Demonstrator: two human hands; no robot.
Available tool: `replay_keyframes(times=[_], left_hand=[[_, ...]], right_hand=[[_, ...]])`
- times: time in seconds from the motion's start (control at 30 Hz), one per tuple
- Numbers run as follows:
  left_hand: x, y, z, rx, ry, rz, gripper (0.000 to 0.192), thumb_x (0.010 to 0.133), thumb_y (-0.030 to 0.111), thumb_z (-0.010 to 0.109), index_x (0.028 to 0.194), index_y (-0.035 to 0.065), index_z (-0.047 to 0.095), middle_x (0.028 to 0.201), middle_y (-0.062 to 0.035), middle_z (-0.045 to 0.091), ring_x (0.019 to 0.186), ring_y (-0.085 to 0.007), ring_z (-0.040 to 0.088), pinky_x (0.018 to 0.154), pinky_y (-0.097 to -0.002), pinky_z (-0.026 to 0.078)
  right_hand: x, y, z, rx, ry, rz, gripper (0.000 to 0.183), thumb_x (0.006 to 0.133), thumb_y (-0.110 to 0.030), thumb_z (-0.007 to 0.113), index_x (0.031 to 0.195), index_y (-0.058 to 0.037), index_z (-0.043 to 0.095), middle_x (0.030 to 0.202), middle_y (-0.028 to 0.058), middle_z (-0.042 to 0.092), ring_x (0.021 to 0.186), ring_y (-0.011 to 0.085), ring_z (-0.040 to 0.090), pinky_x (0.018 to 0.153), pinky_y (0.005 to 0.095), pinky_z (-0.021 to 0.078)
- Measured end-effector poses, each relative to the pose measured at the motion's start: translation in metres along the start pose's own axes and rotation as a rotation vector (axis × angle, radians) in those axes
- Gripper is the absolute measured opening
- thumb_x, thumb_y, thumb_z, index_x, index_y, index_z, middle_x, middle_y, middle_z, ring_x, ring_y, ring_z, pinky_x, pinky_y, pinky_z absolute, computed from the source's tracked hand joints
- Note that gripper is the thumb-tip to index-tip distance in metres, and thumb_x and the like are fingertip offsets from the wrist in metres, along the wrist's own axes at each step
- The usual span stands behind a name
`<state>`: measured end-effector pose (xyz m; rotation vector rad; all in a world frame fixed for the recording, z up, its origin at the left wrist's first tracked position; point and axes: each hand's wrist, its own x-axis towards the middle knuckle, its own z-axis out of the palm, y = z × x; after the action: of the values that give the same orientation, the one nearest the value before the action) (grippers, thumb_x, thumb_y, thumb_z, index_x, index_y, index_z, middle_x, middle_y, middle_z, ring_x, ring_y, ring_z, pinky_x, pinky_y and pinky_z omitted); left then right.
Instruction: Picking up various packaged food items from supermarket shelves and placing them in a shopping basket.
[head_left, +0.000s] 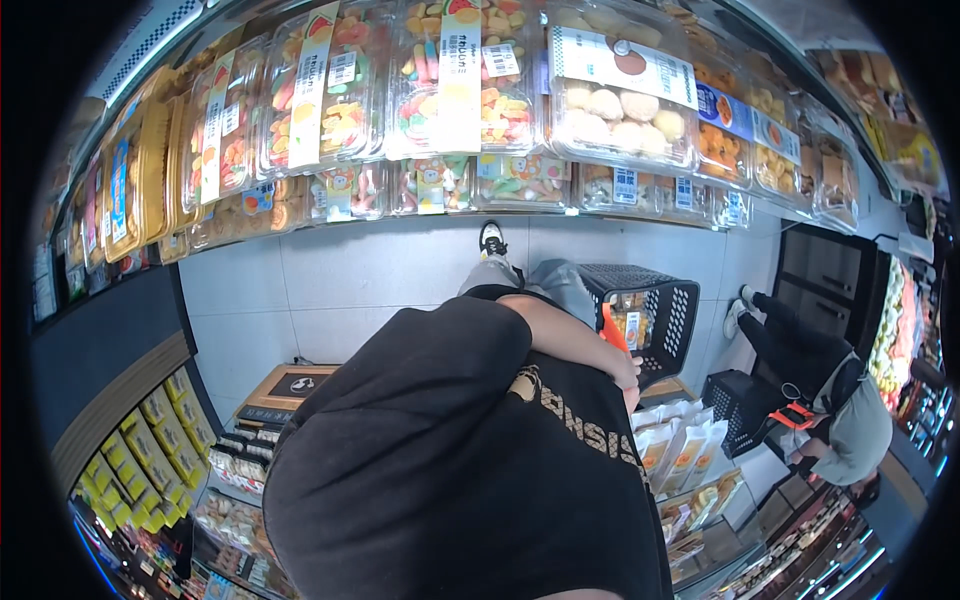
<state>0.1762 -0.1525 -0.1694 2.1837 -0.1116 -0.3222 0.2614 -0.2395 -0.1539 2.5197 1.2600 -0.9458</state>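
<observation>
My bare left forearm crosses in front of my black T-shirt (450, 450). At its end, my left hand (625, 370) is closed around the orange handle (615, 331) of a black plastic shopping basket (679, 315). The basket stands tilted beside my legs and has perforated walls. Inside it lies a transparent packet of yellowish food (631, 322) with a label. A patch of skin just below my left hand may be part of my right hand, but the shirt hides the rest. One of my shoes (491, 238) points towards the display shelf.
Transparent boxes of gummy candy (465, 82) and round white sweets (622, 97) line the shelf ahead. At right, a person (855, 427) is by another black basket (731, 412). Behind me are white-wrapped packets (682, 442), a wooden-framed stand (292, 386) and yellow packets (150, 442).
</observation>
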Motion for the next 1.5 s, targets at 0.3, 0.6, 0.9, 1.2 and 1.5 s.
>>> replay_keyframes(times=[0.3,0.6,0.9,1.2,1.5], left_hand=[[-0.040,-0.022,0.037,0.105,0.406,0.014,0.040,0.067,0.010,0.054,0.107,0.0084,0.049,0.111,-0.0105,0.043,0.108,-0.0276,0.041,0.083,-0.0386,0.040],[-0.102,-0.009,0.070,-0.106,0.837,0.019,0.034,0.069,-0.003,0.049,0.102,0.0029,0.049,0.109,-0.0138,0.047,0.112,-0.0296,0.041,0.087,-0.0389,0.040],[-0.184,0.012,0.120,-0.064,0.911,-0.134,0.032,0.072,0.000,0.049,0.103,0.0042,0.048,0.112,-0.0124,0.045,0.114,-0.0282,0.040,0.088,-0.0373,0.040],[-0.247,0.018,0.154,-0.103,0.801,-0.218,0.036,0.073,-0.001,0.050,0.108,0.0037,0.048,0.121,-0.0128,0.042,0.123,-0.0295,0.031,0.096,-0.0374,0.036],[-0.333,0.033,0.180,0.029,0.538,-0.288,0.063,0.070,-0.001,0.053,0.128,0.0096,0.033,0.138,-0.0077,0.026,0.131,-0.0236,0.019,0.093,-0.0411,0.038]], right_hand=[[-0.031,-0.025,0.033,0.273,0.257,0.030,0.033,0.071,-0.023,0.055,0.094,-0.0002,0.058,0.082,0.0247,0.060,0.082,0.0391,0.058,0.070,0.0436,0.0465],[-0.045,-0.059,0.077,0.342,0.382,-0.087,0.029,0.076,-0.027,0.056,0.092,-0.0039,0.060,0.075,0.0221,0.060,0.074,0.0378,0.059,0.062,0.0436,0.0461],[-0.090,-0.104,0.130,0.497,0.268,-0.262,0.029,0.076,-0.025,0.057,0.094,-0.0027,0.059,0.076,0.0224,0.060,0.075,0.0377,0.059,0.065,0.0426,0.0462],[-0.138,-0.154,0.154,0.416,0.212,-0.288,0.031,0.076,-0.022,0.056,0.098,0.0003,0.056,0.083,0.0238,0.060,0.083,0.0387,0.059,0.069,0.0418,0.0461],[-0.184,-0.214,0.189,0.303,0.246,-0.132,0.032,0.075,-0.028,0.055,0.085,0.0014,0.062,0.080,0.0246,0.061,0.081,0.0378,0.060,0.069,0.0428,0.0466]])
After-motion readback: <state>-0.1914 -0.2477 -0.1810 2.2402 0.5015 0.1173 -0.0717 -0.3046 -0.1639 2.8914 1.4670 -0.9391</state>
